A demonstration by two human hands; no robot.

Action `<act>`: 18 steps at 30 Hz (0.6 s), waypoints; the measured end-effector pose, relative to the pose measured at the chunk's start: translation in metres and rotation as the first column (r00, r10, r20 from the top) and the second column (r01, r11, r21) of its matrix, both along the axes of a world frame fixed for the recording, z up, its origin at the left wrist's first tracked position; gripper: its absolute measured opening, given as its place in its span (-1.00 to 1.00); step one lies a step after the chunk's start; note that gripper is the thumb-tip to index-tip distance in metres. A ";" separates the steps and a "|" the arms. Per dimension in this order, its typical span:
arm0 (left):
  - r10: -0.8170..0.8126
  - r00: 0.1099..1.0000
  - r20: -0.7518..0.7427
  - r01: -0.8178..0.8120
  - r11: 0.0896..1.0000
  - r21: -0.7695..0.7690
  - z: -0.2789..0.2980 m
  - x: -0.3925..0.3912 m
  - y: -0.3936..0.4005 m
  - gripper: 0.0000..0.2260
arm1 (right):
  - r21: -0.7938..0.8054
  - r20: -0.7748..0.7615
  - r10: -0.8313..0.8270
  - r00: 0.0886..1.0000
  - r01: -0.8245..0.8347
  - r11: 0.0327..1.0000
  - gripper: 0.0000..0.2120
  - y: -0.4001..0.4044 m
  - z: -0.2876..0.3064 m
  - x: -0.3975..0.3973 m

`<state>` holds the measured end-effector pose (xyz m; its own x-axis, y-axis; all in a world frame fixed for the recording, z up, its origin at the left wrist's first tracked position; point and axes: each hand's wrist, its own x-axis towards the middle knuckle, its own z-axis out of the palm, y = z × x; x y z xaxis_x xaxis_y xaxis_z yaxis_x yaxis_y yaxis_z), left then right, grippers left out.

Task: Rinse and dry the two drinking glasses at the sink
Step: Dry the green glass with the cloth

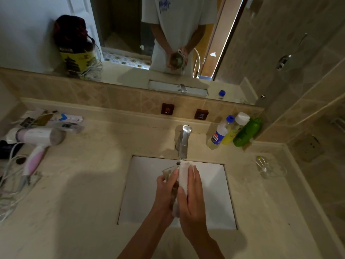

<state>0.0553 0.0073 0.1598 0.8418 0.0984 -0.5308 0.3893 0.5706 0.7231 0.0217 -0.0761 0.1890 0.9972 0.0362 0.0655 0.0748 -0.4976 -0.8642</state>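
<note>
Over the white sink basin [212,199] my left hand [165,191] grips a clear drinking glass [168,171], its rim pointing away from me toward the tap. My right hand [190,199] holds a white cloth [183,176] pressed against the glass's right side, fingers wrapped around the cloth. Most of the glass is hidden between my hands. A second clear glass [265,168] lies on the counter to the right of the basin, untouched. The chrome tap [183,141] stands just beyond my hands; I see no water running.
Three bottles [235,131] stand at the back right by the wall. A pink-and-white hair dryer [37,144] with its cord, boxes and small items crowd the left counter. The mirror above reflects my hands and torso. A tiled wall closes the right side.
</note>
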 end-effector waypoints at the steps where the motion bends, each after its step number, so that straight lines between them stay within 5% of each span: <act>1: -0.023 1.000 0.004 0.023 1.000 -0.013 -0.001 -0.001 0.002 0.03 | 0.018 0.012 -0.022 1.000 0.022 1.000 -0.49 0.001 0.001 -0.001; 3: -0.091 0.996 0.011 0.092 0.995 -0.036 0.002 -0.003 0.005 -0.10 | 0.077 -0.005 -0.056 0.998 0.056 0.995 -0.50 0.000 0.007 0.001; 6: -0.193 0.980 0.055 0.195 0.980 -0.037 0.012 -0.005 0.010 -0.39 | 0.216 -0.229 -0.080 0.970 0.131 0.968 -0.48 -0.010 0.020 0.025; 10: -0.292 0.948 0.125 0.302 0.951 -0.069 0.017 -0.006 0.009 -0.43 | 0.338 -0.475 -0.108 0.873 0.295 0.894 -0.55 -0.025 0.034 0.057; 14: -0.266 0.960 0.093 0.278 0.948 -0.153 0.021 -0.006 -0.002 -0.36 | 0.202 -0.394 -0.083 0.916 0.174 0.964 -0.68 -0.019 0.039 0.042; 18: -0.130 0.990 -0.045 0.122 0.982 -0.147 0.016 -0.005 -0.002 -0.29 | 0.070 -0.218 -0.078 0.973 0.095 0.993 -0.46 -0.007 0.022 0.016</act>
<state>0.0500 0.0057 0.1762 0.8119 -0.0872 -0.5772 0.5013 0.6109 0.6128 0.0377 -0.0828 0.2115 0.9874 -0.0476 -0.1509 -0.1568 -0.4228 -0.8926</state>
